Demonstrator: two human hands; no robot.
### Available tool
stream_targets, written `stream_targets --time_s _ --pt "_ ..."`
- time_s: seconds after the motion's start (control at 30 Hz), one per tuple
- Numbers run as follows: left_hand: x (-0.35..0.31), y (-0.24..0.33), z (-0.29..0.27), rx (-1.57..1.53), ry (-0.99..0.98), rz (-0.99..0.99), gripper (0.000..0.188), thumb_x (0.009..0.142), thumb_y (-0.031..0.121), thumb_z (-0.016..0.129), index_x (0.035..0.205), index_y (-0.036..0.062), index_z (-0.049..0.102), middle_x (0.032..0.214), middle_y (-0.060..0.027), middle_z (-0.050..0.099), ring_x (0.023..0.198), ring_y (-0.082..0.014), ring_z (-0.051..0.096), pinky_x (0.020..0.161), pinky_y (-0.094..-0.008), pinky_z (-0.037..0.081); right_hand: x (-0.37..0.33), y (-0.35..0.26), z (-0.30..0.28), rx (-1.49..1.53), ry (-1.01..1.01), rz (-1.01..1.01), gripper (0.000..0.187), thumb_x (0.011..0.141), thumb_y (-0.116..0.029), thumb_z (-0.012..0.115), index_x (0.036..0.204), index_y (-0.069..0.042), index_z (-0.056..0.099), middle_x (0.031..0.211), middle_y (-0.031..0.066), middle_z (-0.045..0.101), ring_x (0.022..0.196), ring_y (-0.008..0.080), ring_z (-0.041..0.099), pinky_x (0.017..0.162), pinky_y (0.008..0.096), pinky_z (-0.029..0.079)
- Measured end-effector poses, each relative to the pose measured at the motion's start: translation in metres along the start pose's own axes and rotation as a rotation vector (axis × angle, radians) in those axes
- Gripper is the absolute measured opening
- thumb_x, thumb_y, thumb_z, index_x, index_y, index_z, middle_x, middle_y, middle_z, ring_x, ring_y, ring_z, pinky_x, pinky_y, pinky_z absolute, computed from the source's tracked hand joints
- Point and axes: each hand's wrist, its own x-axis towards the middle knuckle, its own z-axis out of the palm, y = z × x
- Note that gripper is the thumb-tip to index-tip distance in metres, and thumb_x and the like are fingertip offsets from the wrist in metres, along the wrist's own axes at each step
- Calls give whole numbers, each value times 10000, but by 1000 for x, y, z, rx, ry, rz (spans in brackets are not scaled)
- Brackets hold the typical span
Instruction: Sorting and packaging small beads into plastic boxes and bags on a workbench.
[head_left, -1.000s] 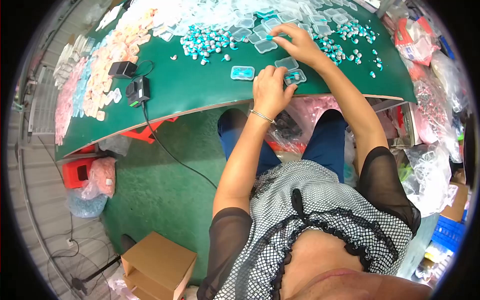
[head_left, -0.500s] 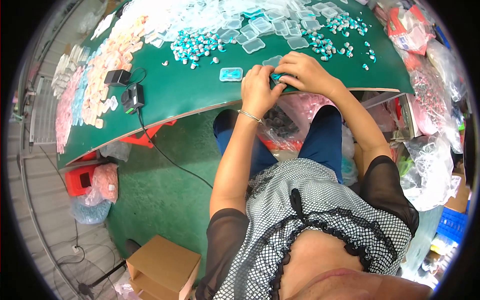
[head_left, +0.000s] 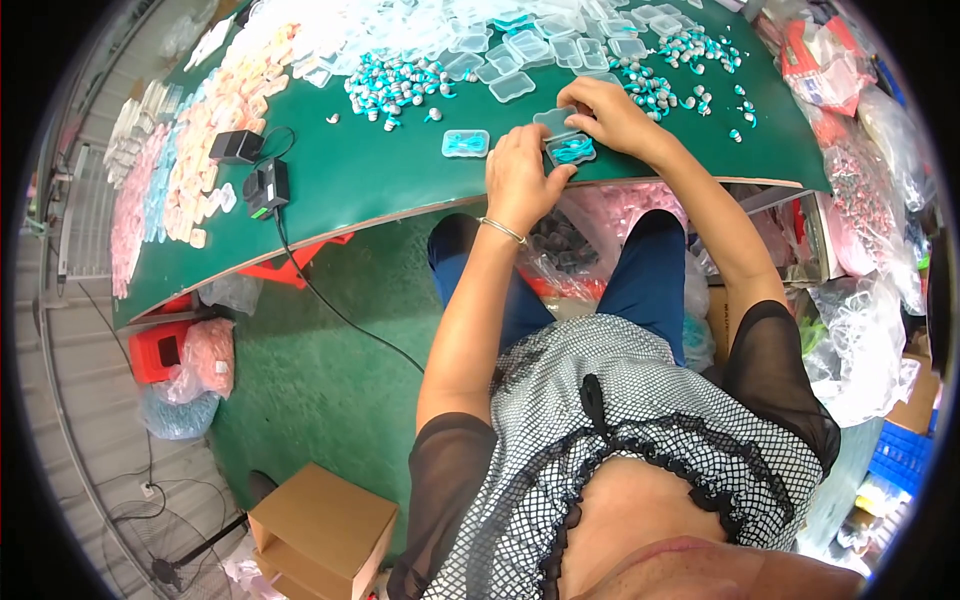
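In front of me at the table's edge lies a small clear plastic case (head_left: 571, 151) with its lid (head_left: 555, 123) raised on the far side. Coiled teal cord fills its bottom half. My left hand (head_left: 522, 172) grips the left side, thumb at the near corner and fingers by the lid. At the lid's right edge, the fingers of my right hand (head_left: 610, 116) are curled with the thumb close to them; the exact contact is partly hidden. A closed case (head_left: 466, 143) with teal cord inside rests left of my left hand.
Piles of grey-and-teal earplugs (head_left: 388, 88) and clear cases (head_left: 512, 86) cover the far side of the green table (head_left: 350, 170). Peach pieces (head_left: 190, 190) and a black charger with a cable (head_left: 266, 188) lie left. Plastic bags (head_left: 850, 170) crowd the right; a cardboard box (head_left: 325, 520) stands on the floor.
My right hand has moved up and away from the case's near part to the lid, uncovering the teal cord. The left hand has barely moved.
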Motion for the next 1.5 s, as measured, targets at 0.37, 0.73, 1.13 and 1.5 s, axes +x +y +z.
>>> stream_targets --time_s 0.37,0.73,1.13,1.5 --pt "-1 2 -5 19 -30 43 516 683 188 807 1147 73 615 1067 -113 644 949 -325 596 822 -425 477 -36 -16 -16 187 49 -161 247 793 -56 701 1026 -17 629 1025 93 621 889 214 605 769 314 499" --pt "-3 6 -4 36 32 112 459 727 206 779 1140 78 627 1047 -115 648 938 -324 598 813 -420 480 -48 -26 10 146 230 -63 293 772 -28 708 1044 -42 598 1019 98 578 855 221 589 752 310 499" --pt "3 6 12 14 134 -52 214 762 137 744 966 85 707 924 -112 659 769 -284 620 683 -394 501 -54 -24 16 128 260 -73 239 786 -6 684 1009 -34 606 1014 118 590 881 260 596 750 334 504" --pt "-4 -4 -12 -67 -31 160 354 766 148 748 1106 75 684 1015 -121 649 918 -304 626 801 -402 508 -65 -24 13 16 202 -140 249 789 -26 701 1026 -24 622 1054 132 610 986 298 600 838 371 502"
